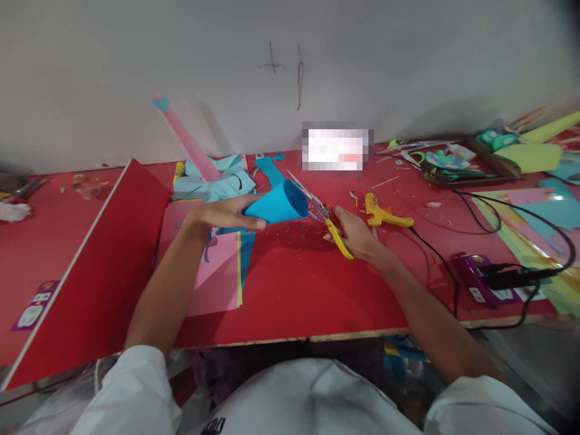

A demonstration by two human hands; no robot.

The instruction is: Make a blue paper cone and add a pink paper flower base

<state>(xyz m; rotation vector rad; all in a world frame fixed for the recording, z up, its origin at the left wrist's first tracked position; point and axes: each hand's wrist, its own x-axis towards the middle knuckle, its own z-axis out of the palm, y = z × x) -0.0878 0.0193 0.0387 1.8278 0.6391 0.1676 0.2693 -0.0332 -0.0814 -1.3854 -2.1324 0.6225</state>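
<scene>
A blue paper cone [277, 204] lies sideways in my left hand [231, 212], its wide mouth facing right. My left fingers are wrapped round its narrow end. My right hand [351, 232] grips scissors [335, 235] with yellow and red handles. The blades point up and left, beside the rim of the cone; whether they touch the paper I cannot tell. Under my left hand lie pink sheets [217, 272] with yellow and blue paper at their edge, on the red table [312, 302].
A red divider board [99, 266] stands at the left. Behind are light blue scraps [235, 178] and a pink paper tube [190, 142]. To the right are a yellow glue gun [385, 216] with a cord, a purple power box [483, 281] and a craft tray [489, 178].
</scene>
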